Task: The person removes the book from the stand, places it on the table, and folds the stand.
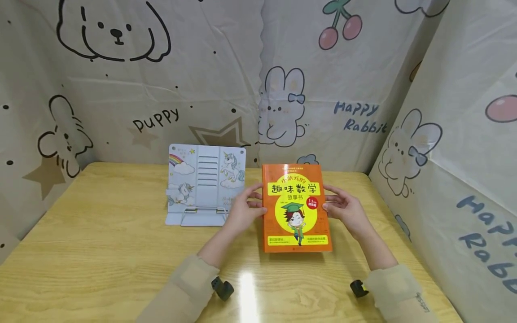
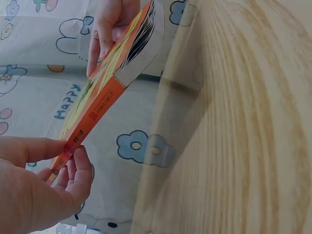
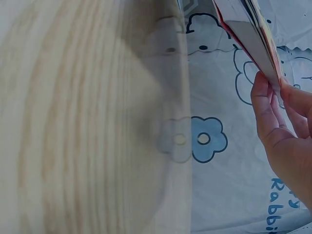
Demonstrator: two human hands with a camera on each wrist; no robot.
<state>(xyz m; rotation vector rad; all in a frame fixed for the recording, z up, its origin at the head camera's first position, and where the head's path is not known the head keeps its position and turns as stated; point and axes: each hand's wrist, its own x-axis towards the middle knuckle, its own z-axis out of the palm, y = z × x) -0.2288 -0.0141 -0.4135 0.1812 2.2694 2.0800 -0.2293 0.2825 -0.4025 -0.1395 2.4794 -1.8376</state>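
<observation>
An orange and yellow book (image 1: 296,224), its cover showing a cartoon child in a green graduation cap, is held up over the table, cover toward the head view. My left hand (image 1: 245,208) pinches its spine side, thumb on the cover and fingers behind, as the left wrist view shows at the orange spine (image 2: 100,109). My right hand (image 1: 347,211) pinches the opposite edge; in the right wrist view its thumb and fingers grip the page edges (image 3: 253,44). Left of the book stands a white unicorn-print book stand (image 1: 208,184) with a wire holder at its foot.
The wooden table (image 1: 101,260) stretches around the hands. A cloth backdrop (image 1: 226,67) printed with puppies, rabbits and cherries hangs behind and along both sides. Small dark devices (image 1: 222,288) sit at both wrists.
</observation>
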